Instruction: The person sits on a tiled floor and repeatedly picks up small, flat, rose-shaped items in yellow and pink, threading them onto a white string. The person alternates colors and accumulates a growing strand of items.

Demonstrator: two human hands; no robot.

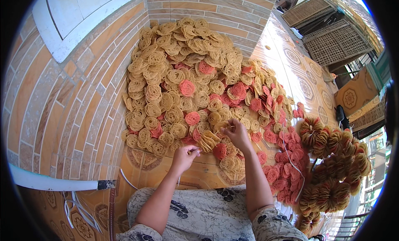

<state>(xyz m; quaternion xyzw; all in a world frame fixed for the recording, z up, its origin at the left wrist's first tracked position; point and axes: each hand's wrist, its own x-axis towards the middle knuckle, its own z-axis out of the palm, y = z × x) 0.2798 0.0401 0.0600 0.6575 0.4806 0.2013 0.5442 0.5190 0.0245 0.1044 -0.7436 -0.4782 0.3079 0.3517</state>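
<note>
My left hand (185,158) is closed in a pinch at the near edge of a big heap; whatever is between its fingertips is too small to make out. A thin pale string (179,181) hangs below it. My right hand (237,135) is closed too, its fingertips on a tan lacy coiled rosette (223,126). Between my hands a short stack of tan rosettes (208,141) stands tilted, its discs pressed face to face. Just right of the stack lies a red rosette (220,151). The heap of tan rosettes (153,92) has pink ones (187,88) scattered through it.
The heap leans into a corner of tiled wall (79,104). Pink rosettes (286,166) spread to my right, with a white cord (291,158) across them. Beyond are strung bundles of rosettes (332,170). Woven racks (336,41) stand far right; white straps (81,214) lie at left.
</note>
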